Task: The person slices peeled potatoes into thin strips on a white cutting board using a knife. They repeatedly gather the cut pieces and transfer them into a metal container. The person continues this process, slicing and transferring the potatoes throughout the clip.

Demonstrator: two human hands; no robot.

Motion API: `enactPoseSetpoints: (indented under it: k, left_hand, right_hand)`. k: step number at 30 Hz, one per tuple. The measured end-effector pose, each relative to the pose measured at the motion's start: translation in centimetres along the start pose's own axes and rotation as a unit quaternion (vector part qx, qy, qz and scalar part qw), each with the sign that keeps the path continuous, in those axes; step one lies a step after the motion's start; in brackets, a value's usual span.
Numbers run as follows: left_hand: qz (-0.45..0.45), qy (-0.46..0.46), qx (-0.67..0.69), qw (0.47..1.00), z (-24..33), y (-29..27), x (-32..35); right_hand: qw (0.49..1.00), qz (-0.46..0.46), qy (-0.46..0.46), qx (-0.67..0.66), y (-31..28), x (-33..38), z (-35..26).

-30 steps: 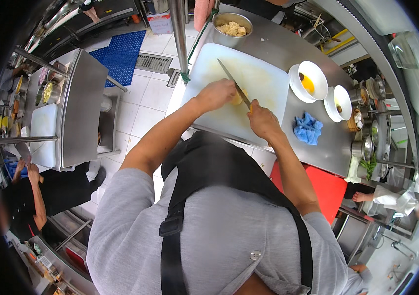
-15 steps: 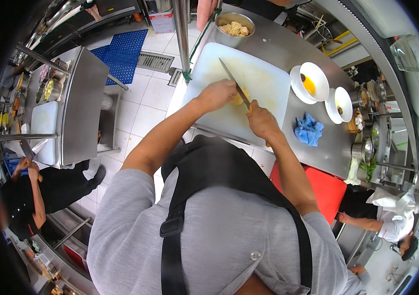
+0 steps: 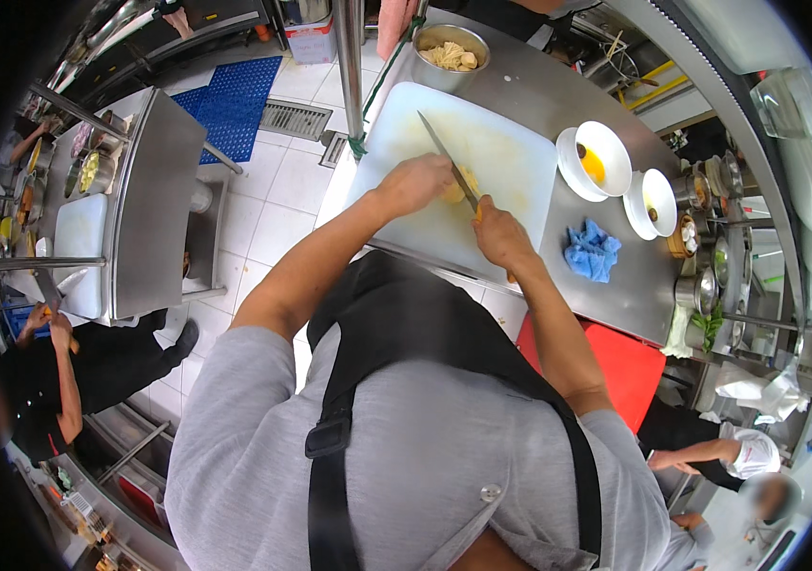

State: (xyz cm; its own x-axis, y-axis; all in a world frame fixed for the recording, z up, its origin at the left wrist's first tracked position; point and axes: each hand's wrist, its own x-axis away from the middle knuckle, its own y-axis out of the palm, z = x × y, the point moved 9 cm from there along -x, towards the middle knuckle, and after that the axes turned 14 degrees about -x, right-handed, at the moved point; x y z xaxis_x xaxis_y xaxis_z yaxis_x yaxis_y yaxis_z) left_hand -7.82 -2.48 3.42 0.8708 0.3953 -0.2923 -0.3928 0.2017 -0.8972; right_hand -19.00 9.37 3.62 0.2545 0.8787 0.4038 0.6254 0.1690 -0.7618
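My right hand (image 3: 501, 233) is closed round the handle of a long kitchen knife (image 3: 440, 139). Its blade slants up and left across a white cutting board (image 3: 525, 152). Fingers bent, my left hand (image 3: 417, 184) presses on a pale yellow piece of food (image 3: 454, 193), close against the blade; the fingertips are partly hidden. More pale yellow food (image 3: 470, 177) lies on the far side of the blade. The exact kind of food is too small to tell.
Beyond the board stands a metal bowl (image 3: 452, 81) of pale yellow pieces. To the right are two white bowls (image 3: 618, 157) (image 3: 661, 195) with yellow contents, and a crumpled blue cloth (image 3: 593, 251). A metal post (image 3: 350, 71) rises at the board's left. Other people work at both sides.
The view has shifted slightly. Both hands and the knife keep nearly the same place over the board, with the blade moved only a little. At the right, a person in white has shifted posture.
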Motion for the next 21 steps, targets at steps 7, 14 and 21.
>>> enactPoseSetpoints:
  k: [7, 14, 21]
  left_hand:
    - [0.025, 0.015, -0.004, 1.000, 0.5, -0.1, 0.0]
    - [0.004, -0.006, -0.001, 1.000, 0.6, -0.2, -0.1]
    - [-0.010, -0.007, 0.011, 1.000, 0.5, 0.2, -0.2]
  right_hand:
    - [1.000, 0.008, -0.006, 0.009, 1.1, -0.7, 1.1]
    - [1.000, 0.011, -0.004, -0.006, 1.6, -1.0, 1.4]
    - [1.000, 0.016, -0.015, -0.012, 1.7, -1.1, 2.4]
